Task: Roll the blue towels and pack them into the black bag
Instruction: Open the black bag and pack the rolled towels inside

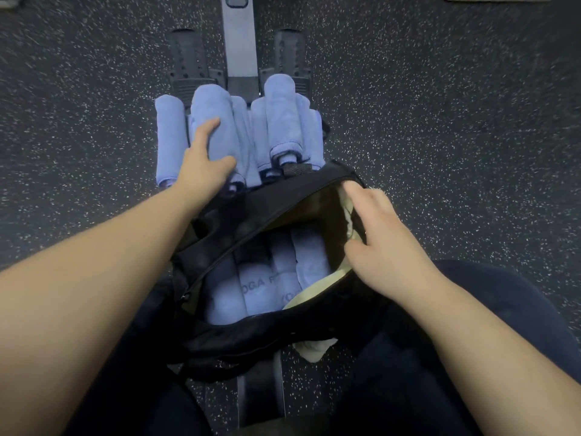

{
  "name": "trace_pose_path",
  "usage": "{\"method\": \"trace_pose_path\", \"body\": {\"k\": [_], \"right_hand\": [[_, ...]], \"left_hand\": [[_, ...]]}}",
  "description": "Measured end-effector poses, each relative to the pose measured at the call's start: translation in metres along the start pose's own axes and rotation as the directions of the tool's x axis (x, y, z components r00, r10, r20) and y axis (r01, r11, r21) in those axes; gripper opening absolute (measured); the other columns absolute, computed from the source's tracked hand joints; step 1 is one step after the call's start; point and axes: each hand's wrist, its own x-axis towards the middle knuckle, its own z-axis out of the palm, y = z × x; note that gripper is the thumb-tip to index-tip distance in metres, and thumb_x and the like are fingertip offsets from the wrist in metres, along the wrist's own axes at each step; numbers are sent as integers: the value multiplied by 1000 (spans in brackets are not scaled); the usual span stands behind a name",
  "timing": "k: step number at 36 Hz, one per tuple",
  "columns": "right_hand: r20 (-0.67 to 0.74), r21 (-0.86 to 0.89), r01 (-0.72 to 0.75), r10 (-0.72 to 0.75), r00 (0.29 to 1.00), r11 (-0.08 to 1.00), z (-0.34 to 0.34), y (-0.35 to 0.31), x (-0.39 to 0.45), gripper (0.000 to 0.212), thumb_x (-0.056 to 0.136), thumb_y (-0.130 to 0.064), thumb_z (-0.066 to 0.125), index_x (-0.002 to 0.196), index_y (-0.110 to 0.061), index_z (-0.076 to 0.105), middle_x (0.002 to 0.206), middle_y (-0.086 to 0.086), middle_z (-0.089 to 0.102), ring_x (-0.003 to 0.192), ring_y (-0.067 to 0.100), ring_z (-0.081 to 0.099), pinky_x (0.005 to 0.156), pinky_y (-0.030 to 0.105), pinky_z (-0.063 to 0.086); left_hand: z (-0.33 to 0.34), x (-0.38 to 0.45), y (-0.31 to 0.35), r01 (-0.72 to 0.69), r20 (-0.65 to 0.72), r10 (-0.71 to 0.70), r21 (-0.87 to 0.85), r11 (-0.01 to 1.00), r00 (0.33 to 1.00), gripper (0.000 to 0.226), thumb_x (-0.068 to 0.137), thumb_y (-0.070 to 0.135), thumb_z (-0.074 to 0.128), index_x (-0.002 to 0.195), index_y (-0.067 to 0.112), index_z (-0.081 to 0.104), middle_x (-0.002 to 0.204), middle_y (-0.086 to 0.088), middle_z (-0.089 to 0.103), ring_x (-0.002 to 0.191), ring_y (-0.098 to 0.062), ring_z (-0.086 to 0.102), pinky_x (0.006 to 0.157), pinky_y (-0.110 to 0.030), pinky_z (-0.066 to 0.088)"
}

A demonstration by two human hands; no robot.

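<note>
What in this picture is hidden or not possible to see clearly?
- Head view: the print on the towels in the black bag is cut by folds and shadow.
- The left hand covers part of a rolled towel.
- Right hand fingertips hide behind the bag rim.

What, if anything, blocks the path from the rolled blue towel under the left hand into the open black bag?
Nothing visible does. The left hand rests on a rolled blue towel just beyond the black fabric bag. The right hand grips the bag's rim, keeping its mouth open; rolled towels inside leave some room.
</note>
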Motion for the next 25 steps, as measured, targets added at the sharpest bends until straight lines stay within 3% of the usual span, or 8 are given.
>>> {"method": "trace_pose_path", "body": {"k": [2,4,9,13,16,20,22,25], "right_hand": [[-3,-3,-1,1,1000,1000,1,0,0,74,78,1,45,139,-36,26,105,-14,29,77,18,49,76,44,47],[-3,-9,-8,8,1000,1000,1,1,0,74,79,0,46,139,-37,26,107,-14,29,75,19,49,76,45,47],[-7,-4,-5,5,1000,1000,1,0,0,73,80,0,46,140,-37,26,108,-14,30,77,18,50,78,43,47],[-2,4,-2,2,1000,1000,1,0,0,72,81,1,45,140,-36,27,108,-13,31,80,19,51,78,43,47],[4,5,-4,4,1000,1000,1,1,0,73,80,1,45,141,-36,27,108,-14,31,80,20,51,78,43,47],[2,4,-2,2,1000,1000,1,1,1,73,80,1,45,139,-36,27,105,-14,30,78,18,50,77,45,48],[1,6,0,0,1000,1000,2,1,2,72,80,0,46,139,-36,27,107,-15,31,79,19,51,77,46,48],[-2,8,1,-1,1000,1000,2,2,1,72,80,1,46,139,-36,28,106,-15,31,77,19,51,76,45,48]], "left_hand": [[-3,3,-6,59,16,-59,18,998,998,67,87,20,56,143,44,29,135,-8,42,106,-25,55,79,-24,44],[-2,5,-8,84,45,-87,65,994,995,67,88,24,58,144,45,29,136,-12,39,109,-28,52,79,-22,43],[6,11,-3,84,31,-88,105,991,996,43,100,39,38,143,40,36,142,-17,28,131,-28,37,111,-29,23],[6,18,-8,39,41,-45,125,991,998,46,102,23,31,146,31,37,146,-15,37,127,-26,44,108,-23,29],[6,20,-9,18,76,-28,130,991,997,54,100,25,38,151,37,22,151,-8,33,130,-21,42,102,-17,24],[8,20,-2,15,97,-34,198,980,995,63,96,35,42,149,49,10,137,-13,49,113,-30,52,100,-31,37],[10,23,5,39,101,-70,273,961,992,55,99,38,32,148,51,10,146,-22,39,133,-37,36,114,-38,22],[12,23,11,66,97,-91,240,968,991,51,101,29,19,147,51,16,154,-20,26,142,-34,18,116,-36,7]]}}
